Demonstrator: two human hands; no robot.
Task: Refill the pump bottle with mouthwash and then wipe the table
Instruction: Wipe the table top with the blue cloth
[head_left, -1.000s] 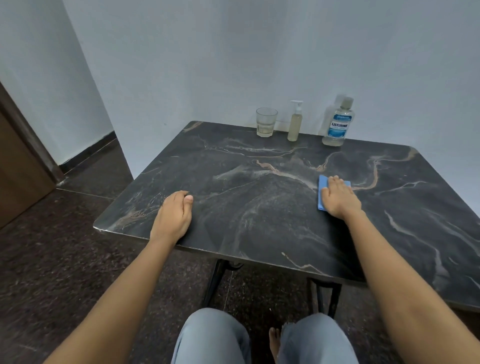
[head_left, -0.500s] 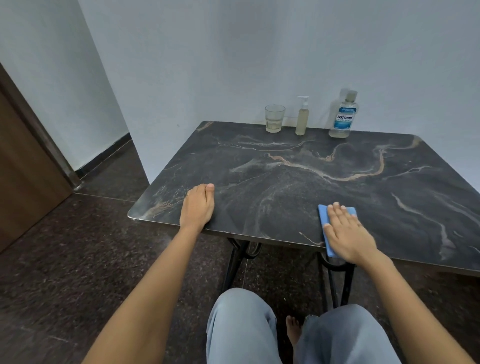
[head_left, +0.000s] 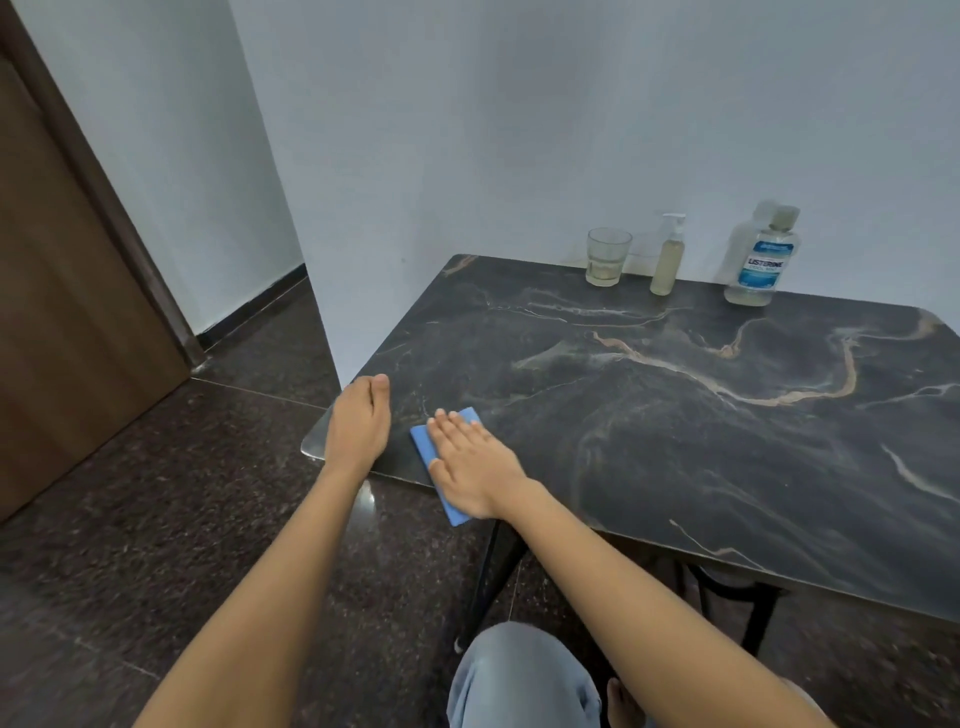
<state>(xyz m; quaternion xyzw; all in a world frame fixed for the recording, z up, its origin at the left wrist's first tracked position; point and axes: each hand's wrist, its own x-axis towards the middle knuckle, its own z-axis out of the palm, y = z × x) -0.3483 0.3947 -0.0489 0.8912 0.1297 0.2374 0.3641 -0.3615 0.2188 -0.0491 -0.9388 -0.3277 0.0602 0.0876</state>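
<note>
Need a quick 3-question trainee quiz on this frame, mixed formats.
1. True or false: the right hand lies flat on the blue cloth.
2. What stands between the glass and the Listerine bottle? A) pump bottle B) mug C) soap bar
3. Fill in: the left hand rests at the table's near-____ corner.
Key: 1 true; 2 A; 3 left.

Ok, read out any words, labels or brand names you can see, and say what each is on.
"LISTERINE": on the blue label of the mouthwash bottle.
Smaller print above and below it on that label: too blurred to read.
No text shows on the pump bottle or the glass.
</note>
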